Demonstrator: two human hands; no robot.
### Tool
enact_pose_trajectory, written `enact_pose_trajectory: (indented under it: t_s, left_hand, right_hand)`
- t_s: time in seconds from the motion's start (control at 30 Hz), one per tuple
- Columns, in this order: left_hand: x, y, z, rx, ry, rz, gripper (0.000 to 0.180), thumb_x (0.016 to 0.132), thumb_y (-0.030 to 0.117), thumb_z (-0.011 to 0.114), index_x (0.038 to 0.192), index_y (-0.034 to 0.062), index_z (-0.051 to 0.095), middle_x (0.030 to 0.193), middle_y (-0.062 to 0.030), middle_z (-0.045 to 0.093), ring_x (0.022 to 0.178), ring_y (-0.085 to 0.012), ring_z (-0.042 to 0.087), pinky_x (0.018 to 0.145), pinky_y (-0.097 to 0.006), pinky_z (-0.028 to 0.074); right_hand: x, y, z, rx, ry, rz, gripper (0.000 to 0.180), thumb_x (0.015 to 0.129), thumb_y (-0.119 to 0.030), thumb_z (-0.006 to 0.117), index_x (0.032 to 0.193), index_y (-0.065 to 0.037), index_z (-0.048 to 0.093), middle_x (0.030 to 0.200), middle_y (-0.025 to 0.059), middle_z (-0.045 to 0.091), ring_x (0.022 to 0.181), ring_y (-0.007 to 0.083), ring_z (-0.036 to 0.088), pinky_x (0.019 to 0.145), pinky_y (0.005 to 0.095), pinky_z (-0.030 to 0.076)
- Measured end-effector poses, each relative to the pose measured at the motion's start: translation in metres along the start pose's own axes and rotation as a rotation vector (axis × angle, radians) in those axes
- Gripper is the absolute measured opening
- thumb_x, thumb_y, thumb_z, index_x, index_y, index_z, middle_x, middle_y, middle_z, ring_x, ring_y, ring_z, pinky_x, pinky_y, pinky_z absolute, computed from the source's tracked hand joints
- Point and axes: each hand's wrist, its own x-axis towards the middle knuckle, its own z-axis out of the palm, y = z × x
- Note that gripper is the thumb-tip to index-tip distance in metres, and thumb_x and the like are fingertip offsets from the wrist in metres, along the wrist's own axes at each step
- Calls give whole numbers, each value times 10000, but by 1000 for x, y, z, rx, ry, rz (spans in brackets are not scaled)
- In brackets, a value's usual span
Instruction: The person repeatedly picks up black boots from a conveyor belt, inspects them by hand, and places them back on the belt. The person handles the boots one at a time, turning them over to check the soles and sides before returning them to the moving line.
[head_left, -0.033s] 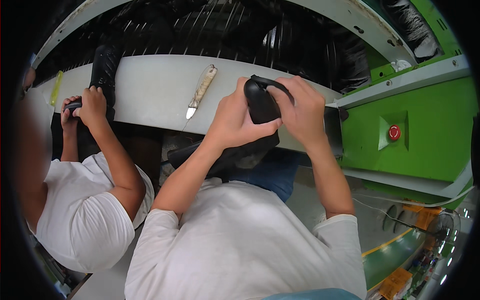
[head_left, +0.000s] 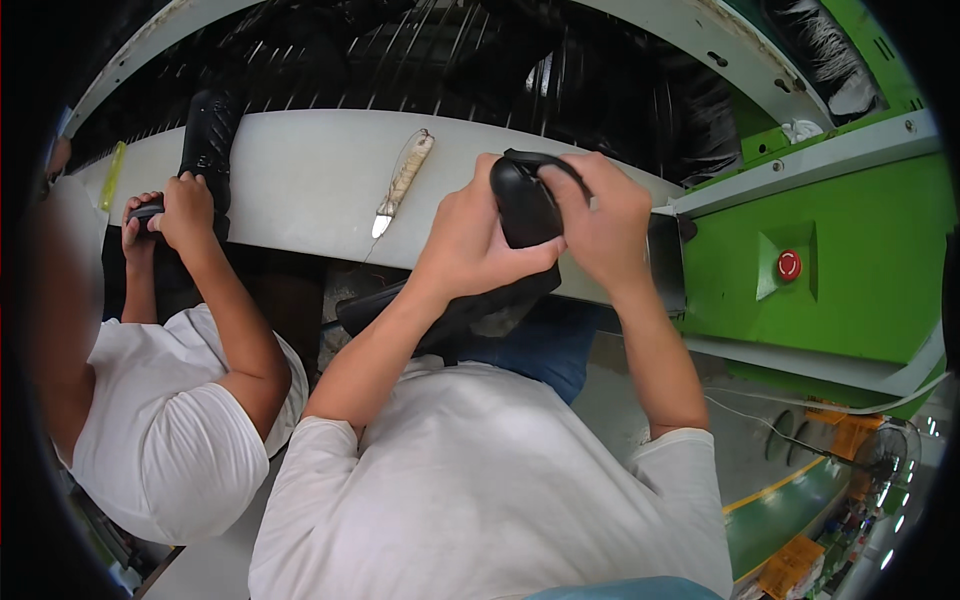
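Note:
A black boot (head_left: 522, 205) is between my hands above the front edge of the white worktop, its rounded end tilted up. My left hand (head_left: 462, 245) wraps its left side, with the thumb stretched across below. My right hand (head_left: 610, 220) is closed at its right side, pinching a black strip (head_left: 550, 163) that curves away from the rounded end. Hidden fingertips leave unclear how far the strip is loose. A dark shaft-like part (head_left: 480, 305) hangs beneath my hands, over my lap. Left of my hands lies a small knife (head_left: 405, 180) with a wrapped, light handle.
A co-worker in white (head_left: 180, 420) sits at my left, hands on a black item, beside a standing black boot (head_left: 210, 140). Behind the worktop (head_left: 300, 180) runs a rack of metal rods with dark items. At right stands a green machine housing (head_left: 850, 310) with a red button (head_left: 789, 264).
The fingers of my right hand and the black strip have shifted very slightly. My left hand keeps its grip, and the knife lies in the same place.

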Motion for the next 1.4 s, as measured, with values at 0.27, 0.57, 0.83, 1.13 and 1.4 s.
enact_pose_trajectory:
  t_s: [0.27,0.57,0.83,1.13,1.4]
  left_hand:
    - [-28,28,-1,-57,23,100,911,752,339,1010,1455,50,508,1065,-148,743,968,-297,768,901,-395,607]
    - [-3,2,-40,-247,98,15,727,875,174,994,1386,25,500,1313,-133,716,1130,-190,711,986,-371,600]
    - [13,2,-50,-220,16,-208,612,1004,197,883,1459,-6,527,1307,-122,717,1154,-184,691,1040,-364,562]
    - [101,-58,-42,598,-440,-426,1157,1028,816,630,1329,-297,530,1294,-367,708,1260,-392,738,1096,-416,570]
    - [146,2,-3,1206,-1047,-278,1297,1056,828,533,1630,-301,252,1315,-413,719,1325,-488,709,1126,-462,567]
  right_hand:
    - [1,76,-20,632,332,867,392,1160,-367,708,1015,-19,814,892,-8,767,815,57,682,747,252,535]
    - [-15,67,-36,503,278,786,440,1137,-404,746,971,-4,823,767,-99,574,724,18,428,651,247,359]
    - [-23,59,-47,445,307,675,459,1126,-419,758,969,6,834,717,-107,540,683,15,403,612,255,321]
    - [-21,44,-60,499,313,576,449,1125,-420,759,951,-13,834,680,-128,460,652,4,344,584,272,254]
    - [-28,55,-61,522,367,583,434,1127,-412,755,977,-12,833,687,-120,498,650,10,364,588,262,290]
